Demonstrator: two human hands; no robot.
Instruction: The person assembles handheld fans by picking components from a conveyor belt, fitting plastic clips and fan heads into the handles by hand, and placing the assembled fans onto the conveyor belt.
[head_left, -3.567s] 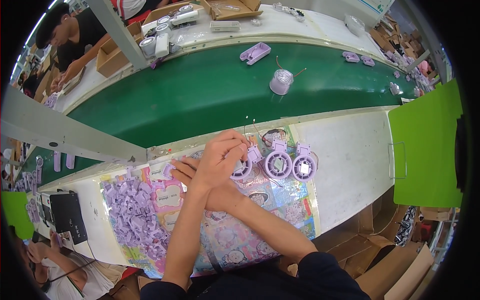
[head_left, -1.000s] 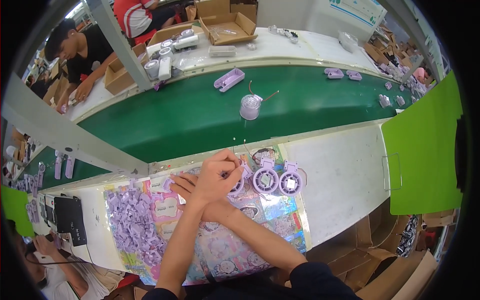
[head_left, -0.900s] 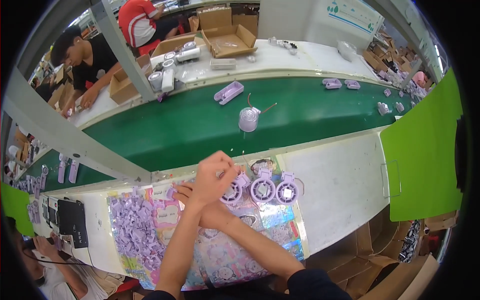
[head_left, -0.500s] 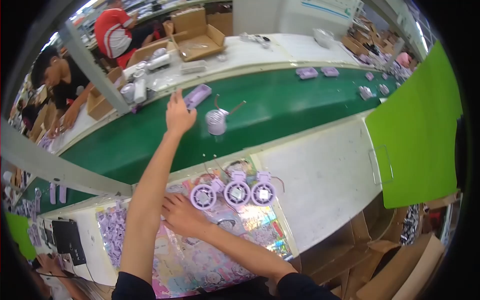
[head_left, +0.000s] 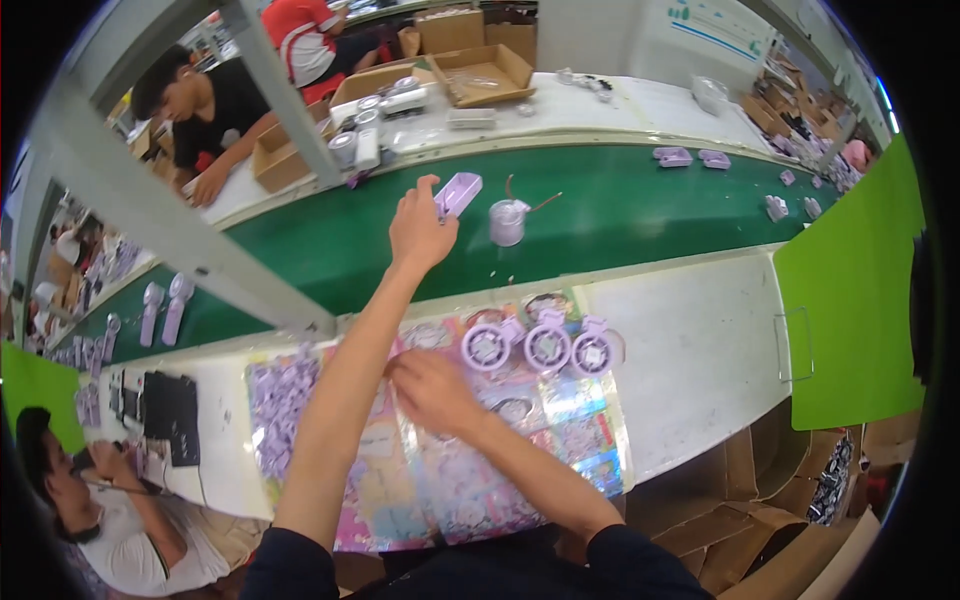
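Observation:
My left hand point(head_left: 422, 228) reaches over the green conveyor belt, its fingers closed on the near end of a lilac plastic casing point(head_left: 461, 193), an open trough shape. Just right of it, a round lilac fan head point(head_left: 507, 224) stands on the belt with thin wires sticking up. My right hand point(head_left: 432, 390) is over the colourful picture mat point(head_left: 480, 490), fingers curled; whatever they may hold is hidden. Beyond it, along the mat's far edge, lie three lilac fan rings point(head_left: 486, 347) with pale square centres. My left forearm passes beside a heap of small lilac parts point(head_left: 283, 405).
A slanted grey post point(head_left: 235, 280) rises at the left. More lilac casings point(head_left: 672, 157) and small parts lie farther right on the belt. A green panel point(head_left: 850, 300) borders the right side, with cardboard boxes point(head_left: 740, 480) below. Co-workers sit at left and across the belt.
The view has swung left, so things appear farther right. My right hand has gone from spread fingers to curled ones. My left hand stays at the casing, which now sits nearer level with the fan head.

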